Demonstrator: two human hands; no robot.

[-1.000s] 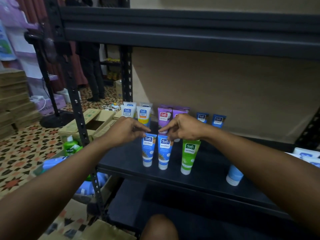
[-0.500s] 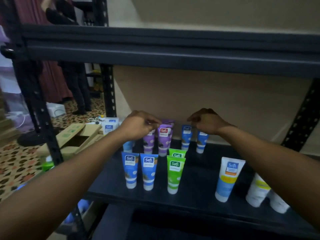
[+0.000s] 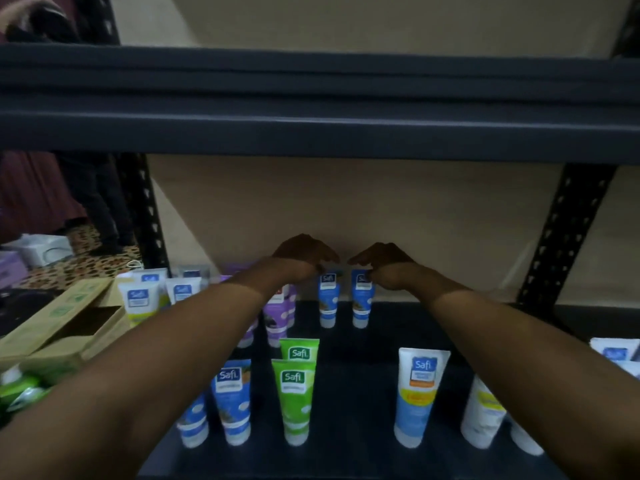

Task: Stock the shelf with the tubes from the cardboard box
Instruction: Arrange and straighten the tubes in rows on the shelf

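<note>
At back of shelf [image 3: 356,393], we pinch tops of two upright tubes standing side by side: left hand [image 3: 304,259] on left blue tube [image 3: 328,303], right hand [image 3: 382,266] on right blue tube [image 3: 361,303].

A shop stockroom: dark slotted metal shelving [image 3: 561,237] holds rows of branded tubes [image 3: 294,396], an opened cardboard box [image 3: 65,327] at left.

Black shelf [image 3: 381,341]; green tubes [image 3: 294,400] at lower centre, blue tubes [image 3: 233,400] beside them, purple tubes [image 3: 277,317] mid-left; tan cardboard box [image 3: 41,337]; brown-and-cream patterned floor [image 3: 83,268].
</note>
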